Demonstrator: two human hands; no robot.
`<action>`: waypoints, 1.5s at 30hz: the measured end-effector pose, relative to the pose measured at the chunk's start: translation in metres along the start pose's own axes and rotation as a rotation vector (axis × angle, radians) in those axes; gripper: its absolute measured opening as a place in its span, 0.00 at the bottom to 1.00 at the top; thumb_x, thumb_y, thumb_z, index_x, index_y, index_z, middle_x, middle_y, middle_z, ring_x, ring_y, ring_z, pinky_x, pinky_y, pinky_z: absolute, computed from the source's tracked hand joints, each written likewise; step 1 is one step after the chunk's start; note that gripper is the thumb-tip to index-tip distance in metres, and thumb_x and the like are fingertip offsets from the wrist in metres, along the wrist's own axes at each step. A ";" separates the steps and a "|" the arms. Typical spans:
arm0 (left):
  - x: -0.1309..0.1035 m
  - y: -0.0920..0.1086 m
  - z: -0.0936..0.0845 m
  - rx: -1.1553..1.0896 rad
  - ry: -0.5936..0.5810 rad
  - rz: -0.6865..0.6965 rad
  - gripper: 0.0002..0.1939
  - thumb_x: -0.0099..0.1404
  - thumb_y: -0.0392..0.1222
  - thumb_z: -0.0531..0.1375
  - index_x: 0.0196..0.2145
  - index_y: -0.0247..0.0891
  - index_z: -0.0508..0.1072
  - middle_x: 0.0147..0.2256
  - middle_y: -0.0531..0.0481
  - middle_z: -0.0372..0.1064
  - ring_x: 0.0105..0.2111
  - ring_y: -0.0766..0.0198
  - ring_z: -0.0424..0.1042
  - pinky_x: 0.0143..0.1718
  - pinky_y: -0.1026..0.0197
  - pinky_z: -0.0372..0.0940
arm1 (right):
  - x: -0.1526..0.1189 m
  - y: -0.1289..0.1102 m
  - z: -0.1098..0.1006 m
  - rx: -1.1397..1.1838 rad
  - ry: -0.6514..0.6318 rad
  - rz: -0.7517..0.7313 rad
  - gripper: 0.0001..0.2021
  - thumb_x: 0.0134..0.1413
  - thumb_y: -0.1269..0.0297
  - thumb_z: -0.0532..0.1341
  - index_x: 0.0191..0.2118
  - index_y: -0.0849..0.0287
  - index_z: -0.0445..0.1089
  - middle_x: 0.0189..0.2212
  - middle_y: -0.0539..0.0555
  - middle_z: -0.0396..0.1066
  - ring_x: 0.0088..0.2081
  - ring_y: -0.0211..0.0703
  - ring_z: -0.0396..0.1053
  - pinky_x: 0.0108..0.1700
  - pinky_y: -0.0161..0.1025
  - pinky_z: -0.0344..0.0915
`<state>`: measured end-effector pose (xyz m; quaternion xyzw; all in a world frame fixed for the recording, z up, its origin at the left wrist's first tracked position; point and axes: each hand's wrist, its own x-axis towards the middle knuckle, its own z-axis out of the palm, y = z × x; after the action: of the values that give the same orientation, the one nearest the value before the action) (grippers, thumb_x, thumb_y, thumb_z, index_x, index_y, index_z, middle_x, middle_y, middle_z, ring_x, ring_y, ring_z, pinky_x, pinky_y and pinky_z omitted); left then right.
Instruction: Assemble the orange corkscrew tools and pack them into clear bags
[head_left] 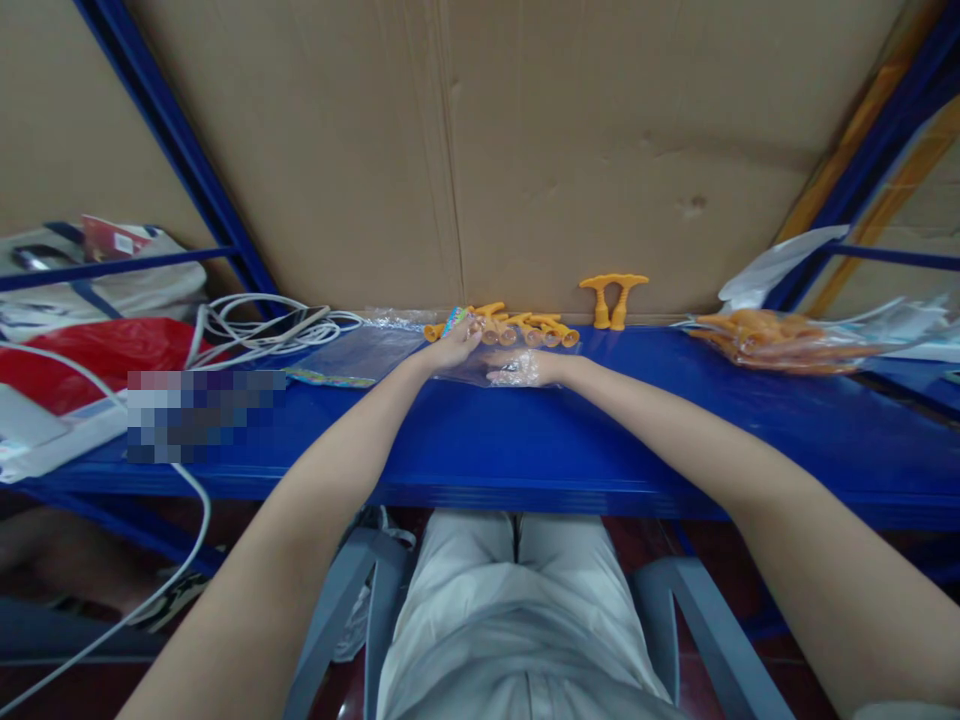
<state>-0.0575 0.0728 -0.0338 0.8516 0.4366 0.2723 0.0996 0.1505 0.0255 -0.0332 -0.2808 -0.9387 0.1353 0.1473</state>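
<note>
My left hand [454, 345] is closed on the colourful printed top of a clear plastic bag [461, 372]. My right hand [536, 368] lies low over the blue tabletop, its fingers pointing left, with crinkled clear film of the bag gathered at them; glare partly hides the fingertips. Just behind both hands, several orange-yellow plastic pieces [531, 330] with T-shaped handles and round hollow ends lie in a row. Two like pieces [613, 300] stand upright farther back to the right. Another clear bag [360, 355] with a printed strip lies flat to the left.
A blue table [480, 440] backs onto a cardboard wall [525, 150]. Coiled white cable [277, 325], a red bag [112, 355] and a cloth bag [112, 290] are at the left. A plastic bag of orange pieces [772, 340] lies at the right by a blue post [847, 190].
</note>
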 end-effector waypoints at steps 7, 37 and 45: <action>0.003 0.000 -0.003 0.010 0.034 0.086 0.28 0.70 0.53 0.48 0.61 0.35 0.63 0.65 0.38 0.56 0.67 0.51 0.51 0.67 0.46 0.45 | 0.012 -0.006 -0.005 -0.086 0.043 -0.002 0.40 0.55 0.54 0.65 0.70 0.52 0.50 0.71 0.55 0.44 0.70 0.50 0.43 0.70 0.48 0.41; -0.015 0.047 -0.021 0.073 0.245 0.042 0.07 0.64 0.36 0.56 0.33 0.37 0.74 0.40 0.45 0.77 0.46 0.54 0.74 0.55 0.51 0.62 | -0.029 -0.002 -0.051 0.153 0.348 0.041 0.20 0.51 0.51 0.65 0.45 0.58 0.79 0.46 0.56 0.78 0.53 0.55 0.72 0.57 0.49 0.65; -0.015 0.035 -0.024 0.168 0.381 -0.064 0.07 0.62 0.36 0.57 0.30 0.38 0.75 0.38 0.46 0.77 0.43 0.55 0.74 0.50 0.55 0.65 | -0.079 0.056 -0.103 0.153 0.727 0.559 0.12 0.57 0.63 0.61 0.34 0.67 0.77 0.30 0.61 0.78 0.29 0.44 0.75 0.38 0.41 0.74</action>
<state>-0.0537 0.0377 -0.0050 0.7760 0.4954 0.3875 -0.0477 0.2775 0.0433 0.0268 -0.5405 -0.7017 0.1316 0.4451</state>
